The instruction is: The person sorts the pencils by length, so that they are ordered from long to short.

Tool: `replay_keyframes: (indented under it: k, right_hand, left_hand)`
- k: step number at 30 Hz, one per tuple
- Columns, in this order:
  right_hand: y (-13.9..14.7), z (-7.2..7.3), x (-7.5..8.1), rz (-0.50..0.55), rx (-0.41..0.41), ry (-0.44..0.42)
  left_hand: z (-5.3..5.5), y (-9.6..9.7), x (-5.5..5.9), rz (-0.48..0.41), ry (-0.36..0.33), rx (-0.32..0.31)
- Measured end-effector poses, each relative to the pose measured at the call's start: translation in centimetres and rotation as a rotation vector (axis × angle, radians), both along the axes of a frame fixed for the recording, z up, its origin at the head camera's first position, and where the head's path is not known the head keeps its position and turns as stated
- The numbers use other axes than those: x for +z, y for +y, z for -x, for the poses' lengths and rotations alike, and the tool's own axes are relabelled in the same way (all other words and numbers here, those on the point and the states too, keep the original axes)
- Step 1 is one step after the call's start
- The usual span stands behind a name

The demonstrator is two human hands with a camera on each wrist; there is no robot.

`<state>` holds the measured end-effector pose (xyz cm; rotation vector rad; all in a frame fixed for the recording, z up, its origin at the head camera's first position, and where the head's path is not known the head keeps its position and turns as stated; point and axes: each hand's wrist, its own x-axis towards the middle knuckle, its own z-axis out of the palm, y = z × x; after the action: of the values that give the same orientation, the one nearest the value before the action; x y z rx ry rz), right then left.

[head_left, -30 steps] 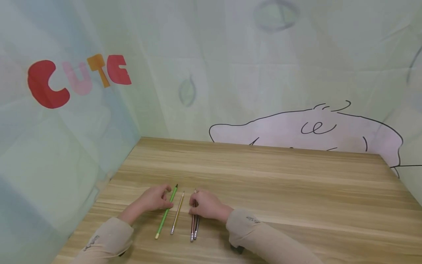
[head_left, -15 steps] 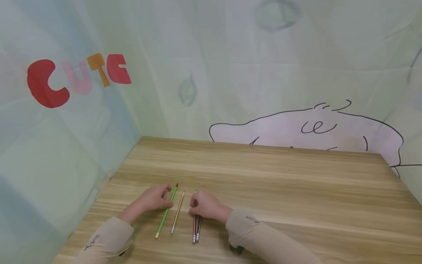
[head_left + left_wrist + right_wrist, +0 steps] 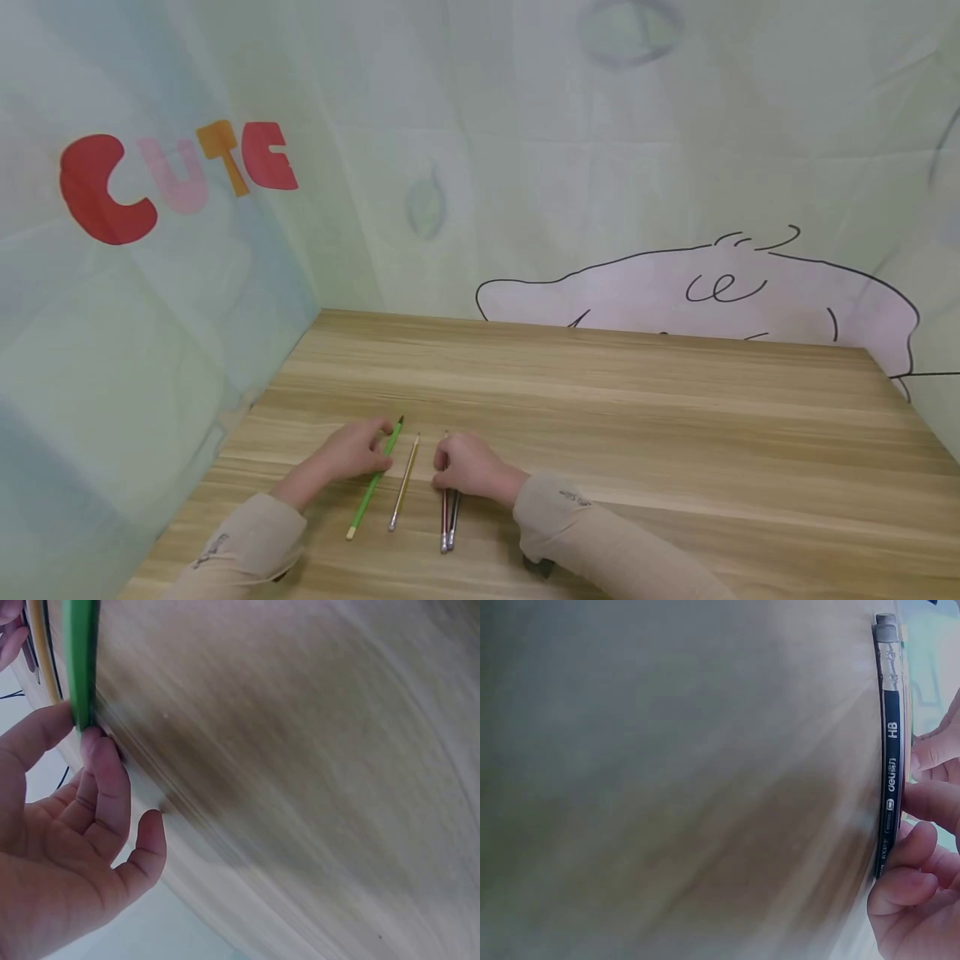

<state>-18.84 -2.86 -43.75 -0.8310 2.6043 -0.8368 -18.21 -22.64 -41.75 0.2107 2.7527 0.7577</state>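
Head, green pencil [image 3: 367, 500], pinched in left hand [image 3: 351, 451]

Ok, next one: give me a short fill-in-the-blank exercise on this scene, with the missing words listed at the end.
1. The left fingers pinch the ____ pencil.
2. Untouched between them and the right fingers lies the ____ pencil.
3. On the black pencil, the letters nearest the eraser read ____.
4. The big coloured letters spell ____.

Missing words: green; yellow; HB; CUTE.

wood-grain tabletop [image 3: 637, 417], pale creased walls [image 3: 360, 92], pinkish cartoon figure [image 3: 645, 287], 4 letters [image 3: 186, 200]
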Motion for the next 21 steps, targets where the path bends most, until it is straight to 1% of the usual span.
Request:
replay_keyframes:
  k: [3, 13, 18, 21]
  right_hand:
    - [-0.02, -0.02, 0.01, -0.005, 0.003, 0.022]
    - [-0.04, -0.03, -0.14, 0.001, 0.014, 0.027]
    - [-0.12, -0.12, -0.23, 0.001, 0.009, 0.043]
    - [-0.2, -0.2, -0.22, 0.013, 0.0, 0.036]
  left_hand:
    - [0.03, 0.06, -0.1, 0.004, 0.003, 0.014]
    - [0.02, 0.16, 0.02, 0.011, 0.0, 0.022]
    - [-0.01, 0.11, -0.05, 0.009, 0.005, 0.025]
    - [0.0, 0.1, -0.07, 0.01, 0.004, 0.027]
